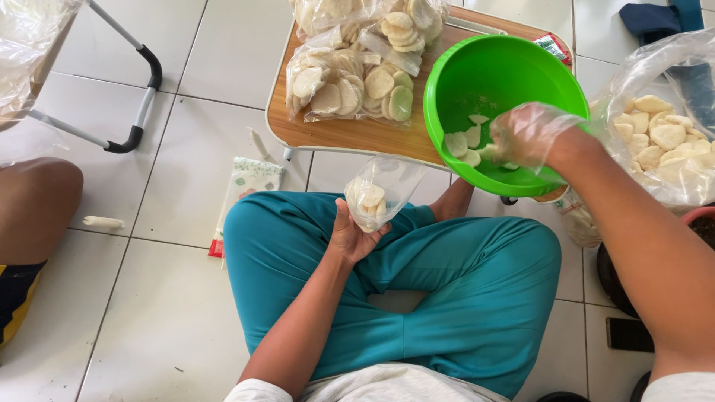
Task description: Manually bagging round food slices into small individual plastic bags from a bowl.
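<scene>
Two hands are at work over crossed legs in teal trousers [447,290]. The left hand [354,237] is cupped palm up with its fingers curled around the bottom of a small clear bag [376,192], which holds a few pale round crackers and stands open at the top. The right hand [525,135], covered by a thin clear glove, reaches into the green bowl [484,74]; its fingers are bent loosely over the crackers [465,141] in the bowl's bottom, but whether they have closed on any I cannot tell. About five or six crackers lie loose in the bowl.

The bowl sits tilted at the near right corner of a small wooden table [350,134], hanging over the edge. Three or so filled bags [350,82] of crackers lie piled at the table's far side. A large clear bag [663,134] of loose crackers stands just right of the bowl.

On the white floor tiles [171,298] to the left there is open room, with a flat packet [246,186] near the knee and another person's bare knee [37,201] at the left edge.
</scene>
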